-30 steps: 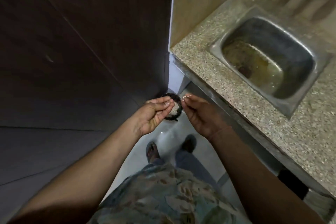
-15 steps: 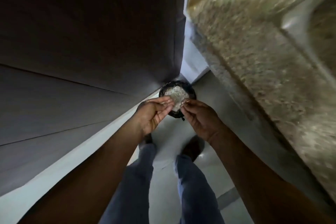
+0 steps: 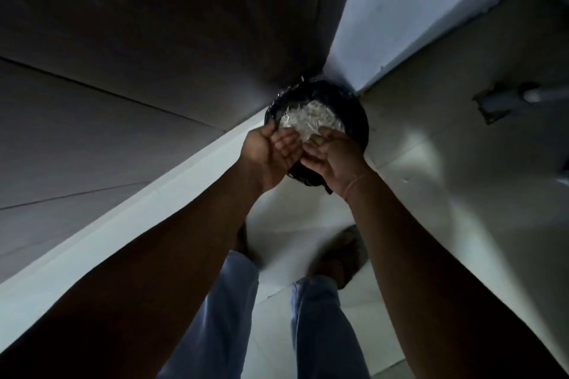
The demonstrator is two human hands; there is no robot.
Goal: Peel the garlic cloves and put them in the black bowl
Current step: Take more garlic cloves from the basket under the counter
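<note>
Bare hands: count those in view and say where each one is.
2. The left hand, palm up with fingers straight, and the right hand, fingers curled, meet fingertip to fingertip above the round black plastic-lined container of pale papery peels on the floor. None seems hidden.

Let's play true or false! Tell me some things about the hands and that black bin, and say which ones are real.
1. The left hand and the right hand are both over the black bin. True.
2. The bin holds red apples. False: it holds pale papery scraps.
3. The left hand's palm faces up. True.
4. The bin stands on a table. False: it stands on the floor, in a corner.
5. The person wears blue trousers. True.
</note>
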